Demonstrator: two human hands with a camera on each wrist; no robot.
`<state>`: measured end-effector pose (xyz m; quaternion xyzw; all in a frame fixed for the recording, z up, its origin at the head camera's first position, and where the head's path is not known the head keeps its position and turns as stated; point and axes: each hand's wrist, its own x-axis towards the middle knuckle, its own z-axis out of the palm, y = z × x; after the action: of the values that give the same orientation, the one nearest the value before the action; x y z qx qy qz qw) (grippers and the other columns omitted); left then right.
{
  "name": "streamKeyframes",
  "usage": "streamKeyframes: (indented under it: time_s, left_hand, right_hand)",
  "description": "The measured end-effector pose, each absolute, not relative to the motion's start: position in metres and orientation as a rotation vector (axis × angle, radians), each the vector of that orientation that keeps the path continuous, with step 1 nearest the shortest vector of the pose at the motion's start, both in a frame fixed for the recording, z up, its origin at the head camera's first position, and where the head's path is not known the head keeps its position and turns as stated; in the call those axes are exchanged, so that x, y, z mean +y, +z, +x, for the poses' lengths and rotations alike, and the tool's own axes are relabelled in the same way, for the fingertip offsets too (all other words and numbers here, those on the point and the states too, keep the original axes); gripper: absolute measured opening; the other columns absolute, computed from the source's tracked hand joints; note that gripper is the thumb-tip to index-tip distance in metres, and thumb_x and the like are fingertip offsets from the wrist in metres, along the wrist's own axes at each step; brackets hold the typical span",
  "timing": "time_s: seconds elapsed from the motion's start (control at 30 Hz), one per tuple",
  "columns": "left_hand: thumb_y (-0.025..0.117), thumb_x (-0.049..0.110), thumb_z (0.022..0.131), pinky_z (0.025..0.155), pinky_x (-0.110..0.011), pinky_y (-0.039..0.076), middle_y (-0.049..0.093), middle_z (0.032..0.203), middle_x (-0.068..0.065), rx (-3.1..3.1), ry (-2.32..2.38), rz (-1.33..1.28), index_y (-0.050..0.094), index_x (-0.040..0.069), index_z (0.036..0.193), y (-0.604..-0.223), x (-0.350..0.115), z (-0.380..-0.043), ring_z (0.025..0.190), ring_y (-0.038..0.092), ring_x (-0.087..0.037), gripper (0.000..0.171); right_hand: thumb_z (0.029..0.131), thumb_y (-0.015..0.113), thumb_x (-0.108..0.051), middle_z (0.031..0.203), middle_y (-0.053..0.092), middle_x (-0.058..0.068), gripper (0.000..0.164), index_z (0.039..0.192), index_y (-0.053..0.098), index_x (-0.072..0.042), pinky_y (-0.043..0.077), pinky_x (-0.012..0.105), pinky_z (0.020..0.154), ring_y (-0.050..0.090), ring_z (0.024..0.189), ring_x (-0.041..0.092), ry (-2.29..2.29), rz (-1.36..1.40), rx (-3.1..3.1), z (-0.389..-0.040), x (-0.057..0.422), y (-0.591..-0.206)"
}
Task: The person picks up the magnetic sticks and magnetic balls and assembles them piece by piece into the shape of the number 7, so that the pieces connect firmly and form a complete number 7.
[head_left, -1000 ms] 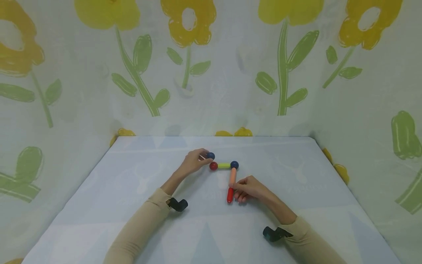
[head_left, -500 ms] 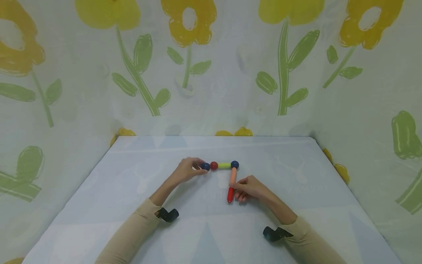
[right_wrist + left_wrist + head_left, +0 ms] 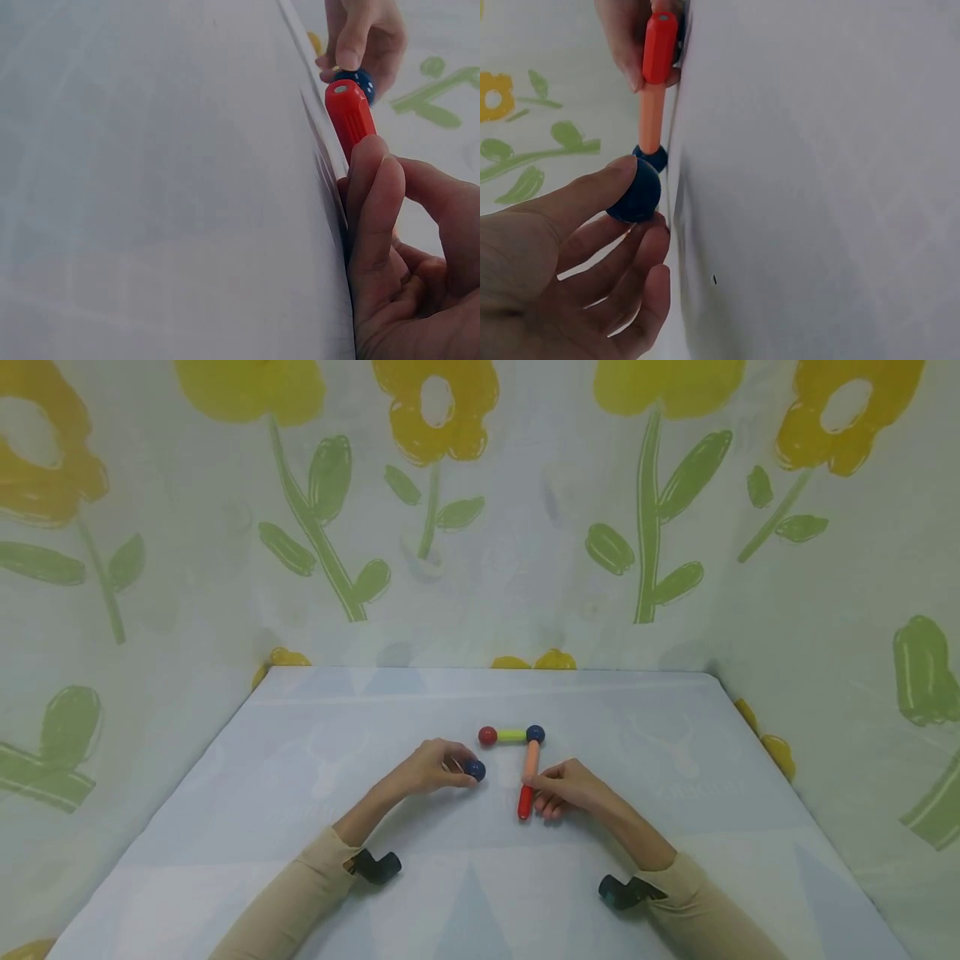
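Between thumb and fingers my left hand [image 3: 431,768] pinches a dark blue ball [image 3: 475,770], held left of the rods. My right hand [image 3: 573,787] pinches two magnetic rods near their joint: an orange rod [image 3: 532,758] and a red rod [image 3: 524,803] in line with it. The far end of the orange rod meets another blue ball [image 3: 535,734]. From that ball a yellow-green rod [image 3: 512,736] runs left to a red ball [image 3: 487,736], making a corner shape. A small metal disc shows on the free end of the red rod [image 3: 351,116] in the right wrist view.
A pale patterned cloth covers the table [image 3: 465,902]. Behind and at both sides hangs a curtain [image 3: 517,527] printed with yellow flowers. Black wrist cameras [image 3: 378,867] sit at both sleeve cuffs.
My left hand has carried the blue ball from above the red ball, round its left side, to below it near the rods. My right hand and the joined pieces have stayed put.
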<state>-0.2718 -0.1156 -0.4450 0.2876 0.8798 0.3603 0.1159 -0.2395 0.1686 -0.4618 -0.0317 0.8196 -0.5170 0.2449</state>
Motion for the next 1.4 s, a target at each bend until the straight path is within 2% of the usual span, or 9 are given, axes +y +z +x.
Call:
streamKeyframes:
  time_s: [0.53, 0.9, 1.23, 1.4]
  left_hand:
    - [0.08, 0.024, 0.082, 0.075, -0.02, 0.053, 0.071, 0.1, 0.003, 2.458, 1.027, 0.853, 0.07, 0.014, 0.117, -0.448, -0.106, -0.251, 0.082, 0.062, -0.009, 0.038]
    - [0.08, 0.022, 0.082, 0.073, -0.019, 0.054, 0.072, 0.098, 0.002, 2.393, 1.049, 0.888, 0.07, 0.013, 0.117, -0.449, -0.097, -0.237, 0.08, 0.064, -0.01, 0.037]
    - [0.079, 0.02, 0.082, 0.081, -0.019, 0.055, 0.074, 0.103, 0.001, 2.331, 1.052, 0.92, 0.07, 0.013, 0.116, -0.45, -0.088, -0.23, 0.086, 0.067, -0.006, 0.036]
    - [0.08, 0.021, 0.082, 0.078, -0.018, 0.055, 0.074, 0.102, 0.001, 2.341, 1.03, 0.915, 0.072, 0.012, 0.116, -0.45, -0.082, -0.227, 0.083, 0.066, -0.005, 0.036]
  right_hand:
    - [0.09, 0.068, -0.042, 0.066, 0.067, 0.004, 0.04, 0.097, 0.071, -0.003, 0.05, 0.019, 0.054, 0.062, 0.053, 0.01, -1.409, -0.063, 2.248, -0.24, 0.168, -0.463]
    - [0.091, 0.067, -0.043, 0.066, 0.067, 0.003, 0.042, 0.098, 0.071, -0.002, 0.05, 0.019, 0.054, 0.062, 0.053, 0.009, -1.411, -0.073, 2.249, -0.239, 0.169, -0.463]
    - [0.091, 0.067, -0.044, 0.067, 0.067, 0.003, 0.043, 0.1, 0.072, -0.003, 0.05, 0.018, 0.054, 0.062, 0.054, 0.009, -1.405, -0.081, 2.261, -0.238, 0.169, -0.462]
    - [0.091, 0.067, -0.043, 0.067, 0.067, 0.002, 0.042, 0.099, 0.072, -0.002, 0.051, 0.018, 0.054, 0.062, 0.054, 0.009, -1.416, -0.095, 2.249, -0.238, 0.169, -0.462]
